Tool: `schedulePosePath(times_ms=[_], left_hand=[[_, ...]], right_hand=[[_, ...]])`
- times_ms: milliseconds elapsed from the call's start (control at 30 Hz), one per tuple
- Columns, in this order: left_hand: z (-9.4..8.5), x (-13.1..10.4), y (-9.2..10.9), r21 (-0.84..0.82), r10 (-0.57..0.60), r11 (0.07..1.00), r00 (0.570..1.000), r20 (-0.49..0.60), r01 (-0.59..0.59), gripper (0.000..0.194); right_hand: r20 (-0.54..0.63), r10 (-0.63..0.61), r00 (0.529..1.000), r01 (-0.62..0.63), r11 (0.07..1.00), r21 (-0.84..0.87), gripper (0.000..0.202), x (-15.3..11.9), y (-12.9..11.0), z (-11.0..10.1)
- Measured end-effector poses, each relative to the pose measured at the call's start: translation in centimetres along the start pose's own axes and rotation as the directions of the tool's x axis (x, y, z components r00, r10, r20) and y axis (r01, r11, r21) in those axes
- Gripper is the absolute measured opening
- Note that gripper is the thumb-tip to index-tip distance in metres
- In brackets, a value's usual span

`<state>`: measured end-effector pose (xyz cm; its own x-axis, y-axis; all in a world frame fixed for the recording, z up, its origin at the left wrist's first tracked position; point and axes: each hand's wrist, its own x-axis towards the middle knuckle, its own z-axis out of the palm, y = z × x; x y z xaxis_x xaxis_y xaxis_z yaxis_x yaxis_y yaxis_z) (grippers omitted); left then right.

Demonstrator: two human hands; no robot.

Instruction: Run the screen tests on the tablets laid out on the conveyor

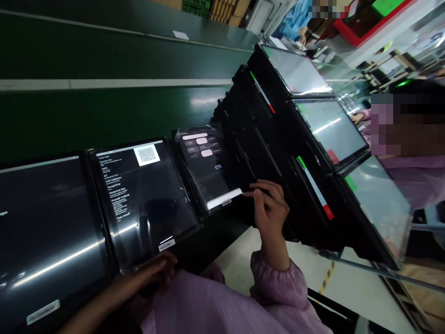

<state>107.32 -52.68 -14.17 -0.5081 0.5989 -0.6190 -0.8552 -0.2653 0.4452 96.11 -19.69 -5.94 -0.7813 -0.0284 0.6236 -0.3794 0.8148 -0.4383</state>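
Observation:
Three tablets lie in a row on the green bench. The right tablet [208, 174] is in clear film and shows a dark screen with light tiles. My right hand [271, 204] is at its lower right corner, fingers apart, index fingertip by the white bar, holding nothing. The middle tablet [146, 195] shows white test text and a QR code. My left hand [162, 269] rests near its lower edge, below the barcode label; its fingers are dim and partly hidden. A larger-looking dark tablet [48, 222] lies at the far left.
Stacked black trays [257, 134] stand on the right, with lit tablets [337, 125] on top. Behind runs the green bench [121, 109] with a pale strip. A person in a pink sleeve [417, 176] is at the right; another in blue is farther back.

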Motion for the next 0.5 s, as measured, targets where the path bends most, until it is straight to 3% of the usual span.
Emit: schedulePosePath(times_ms=[167,500], left_hand=[[-0.3,0.5,0.1,-0.029,-0.059,0.998,0.998,0.03,0.06,0.034],[1.0,-0.8,1.5,-0.008,-0.019,1.0,1.0,0.003,0.019,0.025]], right_hand=[[0.03,0.034,0.999,-0.032,0.997,-0.063,0.027,-0.2,0.6,0.4],[0.027,0.004,1.0,-0.002,0.998,-0.061,0.028,-0.5,0.7,0.7]])
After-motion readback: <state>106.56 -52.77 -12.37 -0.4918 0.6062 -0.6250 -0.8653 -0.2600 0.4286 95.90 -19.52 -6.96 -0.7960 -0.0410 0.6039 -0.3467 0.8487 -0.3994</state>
